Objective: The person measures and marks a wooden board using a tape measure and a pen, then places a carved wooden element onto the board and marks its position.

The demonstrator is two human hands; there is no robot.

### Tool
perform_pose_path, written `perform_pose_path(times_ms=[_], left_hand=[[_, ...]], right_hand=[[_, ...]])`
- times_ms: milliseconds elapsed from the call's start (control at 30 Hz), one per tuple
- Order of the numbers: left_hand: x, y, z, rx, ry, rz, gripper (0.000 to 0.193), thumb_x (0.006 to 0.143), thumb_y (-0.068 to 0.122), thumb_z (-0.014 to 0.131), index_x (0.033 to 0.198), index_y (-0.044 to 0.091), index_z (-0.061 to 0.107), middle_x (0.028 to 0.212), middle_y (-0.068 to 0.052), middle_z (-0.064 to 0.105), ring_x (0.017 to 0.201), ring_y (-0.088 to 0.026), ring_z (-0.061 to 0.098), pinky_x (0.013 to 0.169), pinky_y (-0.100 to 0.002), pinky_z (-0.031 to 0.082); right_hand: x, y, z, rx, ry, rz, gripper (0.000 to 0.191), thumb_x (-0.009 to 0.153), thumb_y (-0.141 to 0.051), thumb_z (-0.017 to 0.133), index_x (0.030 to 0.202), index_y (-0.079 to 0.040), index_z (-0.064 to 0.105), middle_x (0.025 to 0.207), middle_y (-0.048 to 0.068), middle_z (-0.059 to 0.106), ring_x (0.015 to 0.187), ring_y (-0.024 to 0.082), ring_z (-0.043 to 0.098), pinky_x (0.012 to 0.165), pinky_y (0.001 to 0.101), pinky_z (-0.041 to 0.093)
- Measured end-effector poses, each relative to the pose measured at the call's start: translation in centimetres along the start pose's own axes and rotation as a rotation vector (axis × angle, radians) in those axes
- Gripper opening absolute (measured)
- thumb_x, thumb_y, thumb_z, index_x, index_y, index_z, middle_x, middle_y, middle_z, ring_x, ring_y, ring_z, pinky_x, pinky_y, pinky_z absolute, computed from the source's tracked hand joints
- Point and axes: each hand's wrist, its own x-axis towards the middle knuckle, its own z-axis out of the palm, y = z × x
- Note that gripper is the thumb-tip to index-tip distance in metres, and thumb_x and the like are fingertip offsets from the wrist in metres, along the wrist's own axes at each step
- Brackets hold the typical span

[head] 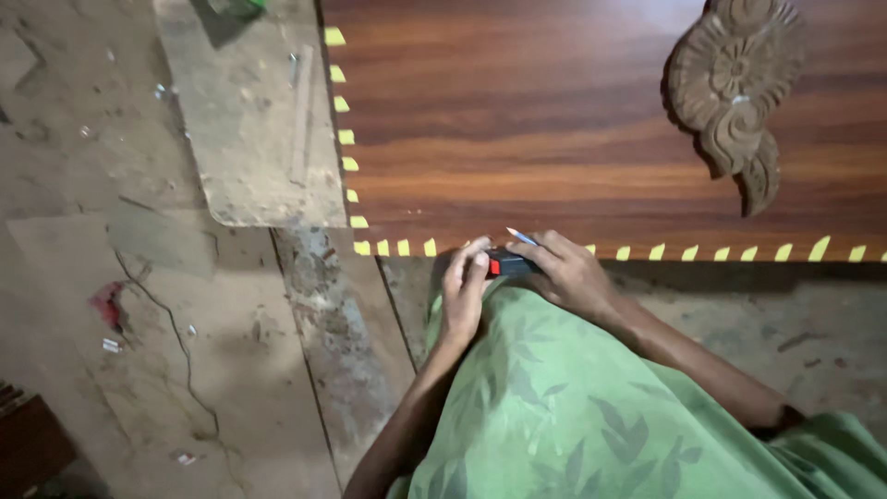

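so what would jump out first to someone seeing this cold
The glossy striped wood panel fills the upper right, with yellow dashes down its left and near edges. At the near edge, the left hand and right hand meet on a small black and red tool, the right also holding a pencil. A carved wooden ornament lies on the panel, top right.

Bare wood panel (pixel 554 111) ahead of both hands, carved ornament (pixel 735 92) far right.

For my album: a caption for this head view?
Both hands, left hand and right hand, hold a small black tool at a wood panel's edge.
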Motion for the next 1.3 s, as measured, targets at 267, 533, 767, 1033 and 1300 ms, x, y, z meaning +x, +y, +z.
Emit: perform_pose_path(times_ms=[267, 533, 767, 1033, 1300], left_hand=[[0.1, -5.3, -5.4, 0.418, -0.146, -0.063, 0.019, 0.095, 0.011, 0.069, 0.110, 0.001, 0.071, 0.102, -0.005, 0.073, 0.085, -0.014, 0.068, 0.077, -0.028, 0.056], [8.5, 1.6, -21.9, 0.653, 0.342, 0.481, 0.019, 0.097, 0.003, 0.070, 0.116, 0.001, 0.067, 0.097, -0.006, 0.067, 0.086, -0.014, 0.063, 0.078, -0.029, 0.053], [11.5, 1.0, -21.4, 0.527, 0.229, 0.393, 0.032, 0.093, 0.007, 0.075, 0.121, -0.003, 0.063, 0.103, -0.008, 0.071, 0.090, -0.014, 0.066, 0.084, -0.029, 0.056], [10.5, 1.6, -20.3, 0.632, 0.307, 0.451, 0.040, 0.090, 0.007, 0.079, 0.124, -0.004, 0.063, 0.099, -0.010, 0.071, 0.087, -0.016, 0.066, 0.082, -0.029, 0.056], [10.5, 1.4, -20.2, 0.679, 0.358, 0.415, 0.035, 0.088, 0.007, 0.079, 0.118, -0.003, 0.066, 0.093, -0.008, 0.072, 0.080, -0.013, 0.067, 0.077, -0.028, 0.056]], right_hand=[[-6.0, 2.8, 2.3, -0.162, -0.010, 0.033, 0.048, 0.081, -0.011, 0.081, 0.128, -0.018, 0.069, 0.097, 0.006, 0.067, 0.085, 0.025, 0.068, 0.076, 0.0379, 0.058], [-8.5, 6.6, -2.0, -0.394, 0.071, 0.353, 0.044, 0.092, 0.000, 0.076, 0.133, -0.014, 0.069, 0.112, 0.013, 0.067, 0.093, 0.029, 0.068, 0.077, 0.0362, 0.059], [-8.7, 5.8, -3.6, -0.421, 0.156, 0.320, 0.046, 0.089, -0.002, 0.077, 0.133, -0.009, 0.069, 0.115, 0.013, 0.067, 0.101, 0.033, 0.069, 0.088, 0.0421, 0.057], [-8.9, 6.5, -3.5, -0.471, 0.154, 0.343, 0.042, 0.093, -0.006, 0.077, 0.134, -0.010, 0.070, 0.115, 0.011, 0.068, 0.099, 0.030, 0.070, 0.088, 0.0407, 0.057], [-9.0, 7.1, -4.3, -0.480, 0.116, 0.308, 0.044, 0.092, -0.003, 0.074, 0.135, -0.009, 0.069, 0.115, 0.012, 0.069, 0.101, 0.031, 0.070, 0.090, 0.0415, 0.057]])
